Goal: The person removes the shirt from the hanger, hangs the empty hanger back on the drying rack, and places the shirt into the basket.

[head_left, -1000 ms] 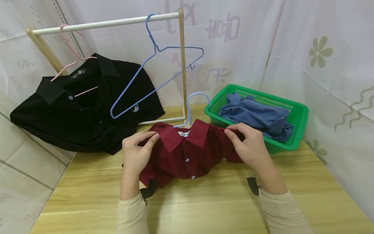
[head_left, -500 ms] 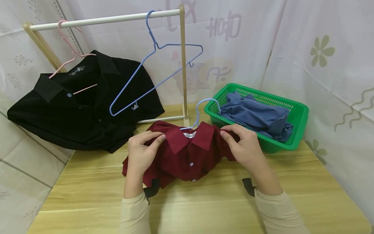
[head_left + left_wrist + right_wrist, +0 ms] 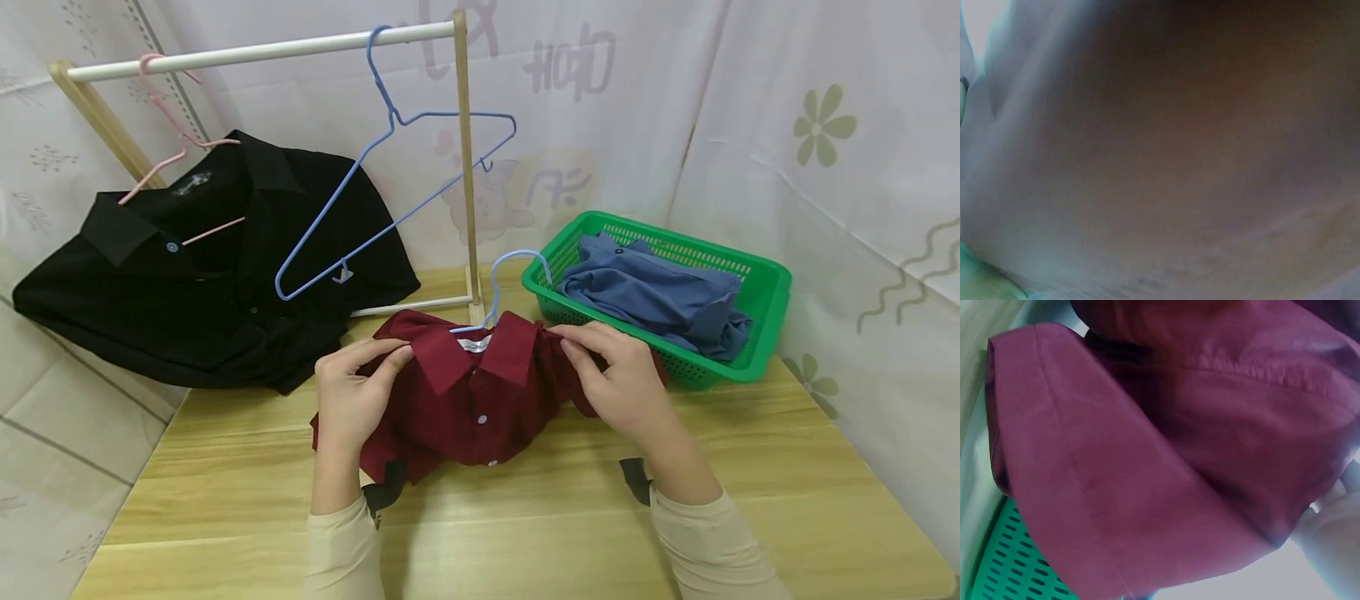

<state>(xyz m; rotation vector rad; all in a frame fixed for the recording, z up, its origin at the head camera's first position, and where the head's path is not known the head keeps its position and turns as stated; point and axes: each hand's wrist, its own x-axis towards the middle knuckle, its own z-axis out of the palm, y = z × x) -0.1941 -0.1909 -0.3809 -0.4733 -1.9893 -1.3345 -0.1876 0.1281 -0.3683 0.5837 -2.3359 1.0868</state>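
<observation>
With thumbs and fingertips, your left hand [image 3: 351,396] and right hand [image 3: 622,385] are pinching the maroon button-up shirt [image 3: 457,417] near its shoulders, before the green basket [image 3: 780,308]. Cloth is hiding the light-blue hanger [image 3: 495,287] below its neck. The left wrist view is blurring beyond reading.

Maroon shirt [image 3: 450,408] = matt cloth, basket [image 3: 778,308] smooth plast., tbl [image 3: 540,533] wood-grain w/ slight sheen.
</observation>
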